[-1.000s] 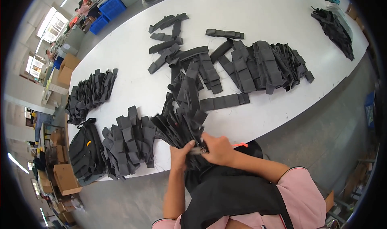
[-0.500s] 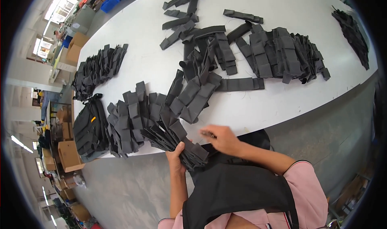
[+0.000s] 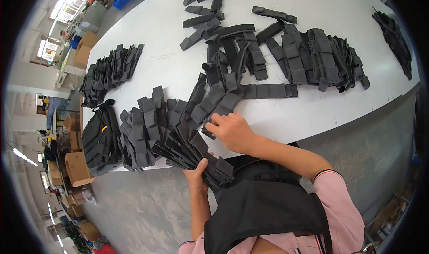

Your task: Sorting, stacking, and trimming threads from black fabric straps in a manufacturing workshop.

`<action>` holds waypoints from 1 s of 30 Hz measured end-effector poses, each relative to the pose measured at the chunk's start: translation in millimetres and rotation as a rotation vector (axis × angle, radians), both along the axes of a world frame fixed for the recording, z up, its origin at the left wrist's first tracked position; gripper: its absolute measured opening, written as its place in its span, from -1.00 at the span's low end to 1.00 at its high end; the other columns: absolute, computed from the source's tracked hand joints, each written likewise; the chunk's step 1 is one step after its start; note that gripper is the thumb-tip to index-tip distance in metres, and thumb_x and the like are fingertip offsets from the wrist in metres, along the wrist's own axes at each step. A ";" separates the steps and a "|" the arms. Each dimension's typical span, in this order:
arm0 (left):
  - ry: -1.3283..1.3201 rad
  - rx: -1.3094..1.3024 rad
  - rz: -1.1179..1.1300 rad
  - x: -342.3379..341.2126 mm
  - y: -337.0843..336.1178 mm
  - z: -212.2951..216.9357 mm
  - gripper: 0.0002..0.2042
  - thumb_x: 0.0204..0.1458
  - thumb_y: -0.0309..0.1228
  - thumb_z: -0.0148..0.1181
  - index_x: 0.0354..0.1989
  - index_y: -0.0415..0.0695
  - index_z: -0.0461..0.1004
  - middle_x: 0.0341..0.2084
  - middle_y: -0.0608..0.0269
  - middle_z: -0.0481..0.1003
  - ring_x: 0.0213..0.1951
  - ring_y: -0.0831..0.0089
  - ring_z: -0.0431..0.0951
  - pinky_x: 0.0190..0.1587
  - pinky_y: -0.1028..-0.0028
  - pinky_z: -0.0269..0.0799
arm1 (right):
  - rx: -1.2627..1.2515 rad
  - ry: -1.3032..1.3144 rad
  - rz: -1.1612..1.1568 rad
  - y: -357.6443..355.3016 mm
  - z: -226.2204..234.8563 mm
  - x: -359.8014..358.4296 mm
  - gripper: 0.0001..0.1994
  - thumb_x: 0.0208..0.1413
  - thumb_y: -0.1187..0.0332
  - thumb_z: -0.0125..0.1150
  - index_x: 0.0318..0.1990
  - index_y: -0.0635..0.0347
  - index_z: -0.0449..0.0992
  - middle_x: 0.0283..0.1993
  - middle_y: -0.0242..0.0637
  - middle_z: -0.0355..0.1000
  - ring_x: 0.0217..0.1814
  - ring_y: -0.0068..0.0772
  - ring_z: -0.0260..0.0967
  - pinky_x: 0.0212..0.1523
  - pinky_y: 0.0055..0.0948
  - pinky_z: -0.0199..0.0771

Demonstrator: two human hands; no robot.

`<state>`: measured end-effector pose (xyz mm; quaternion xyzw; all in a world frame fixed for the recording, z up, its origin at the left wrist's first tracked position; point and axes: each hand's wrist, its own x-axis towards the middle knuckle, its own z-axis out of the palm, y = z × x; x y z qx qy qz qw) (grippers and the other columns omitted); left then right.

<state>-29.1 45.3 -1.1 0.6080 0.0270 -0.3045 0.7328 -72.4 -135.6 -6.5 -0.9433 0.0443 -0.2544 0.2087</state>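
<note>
My left hand [image 3: 196, 173] is closed round a thick bundle of dark grey fabric strips [image 3: 190, 147], fanned out at the table's near edge. My right hand [image 3: 233, 131] is over the near end of the middle pile of fabric strips [image 3: 216, 100], its fingers curled and bent inward. Its fingertips meet or overlap the pile; what they hold is hidden. Folded, stepped sections show along the strips. Left of the bundle, more grey strips [image 3: 145, 120] lie in an overlapping heap.
The white table [image 3: 156, 71] carries further strip piles [image 3: 313, 59] at right, [image 3: 111, 71] far left, and loose strips at the back. A dark backpack [image 3: 102, 138] stands on the left edge. Black pieces [image 3: 393, 41] lie far right. Cardboard boxes [image 3: 78, 169] are beyond the table.
My right hand has moved left and away from me, from beside the bundle to over the middle pile. A small dark object seen in it earlier is now hidden. My left hand keeps its hold.
</note>
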 end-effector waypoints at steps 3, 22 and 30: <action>-0.064 0.009 0.002 -0.1 -1.5 5.9 -0.41 -0.25 -0.48 0.29 0.00 -0.38 0.20 -0.25 -0.03 0.43 -0.20 0.12 0.53 -0.16 0.25 0.52 | 0.073 -0.010 0.017 4.7 1.3 3.1 -0.83 -0.18 0.39 0.22 -0.38 0.13 0.39 -0.41 -0.38 0.25 -0.48 -0.39 0.30 -0.49 -0.46 0.22; -0.129 -0.022 -0.052 3.4 -5.9 22.6 -0.41 -0.25 -0.47 0.31 -0.01 -0.39 0.22 -0.28 -0.03 0.44 -0.22 0.15 0.53 -0.20 0.28 0.51 | 0.175 0.019 -0.085 9.6 17.1 -6.0 -0.78 -0.21 0.42 0.26 -0.38 0.15 0.35 -0.40 -0.32 0.24 -0.50 -0.29 0.35 -0.51 -0.34 0.33; -0.099 -0.035 -0.053 0.9 -0.2 23.9 -0.41 -0.30 -0.50 0.34 -0.02 -0.39 0.26 -0.27 -0.05 0.47 -0.22 0.18 0.54 -0.14 0.32 0.48 | 0.131 0.095 -0.097 8.3 4.8 -5.6 -0.83 -0.17 0.44 0.21 -0.40 0.16 0.36 -0.40 -0.32 0.25 -0.49 -0.33 0.38 -0.50 -0.36 0.36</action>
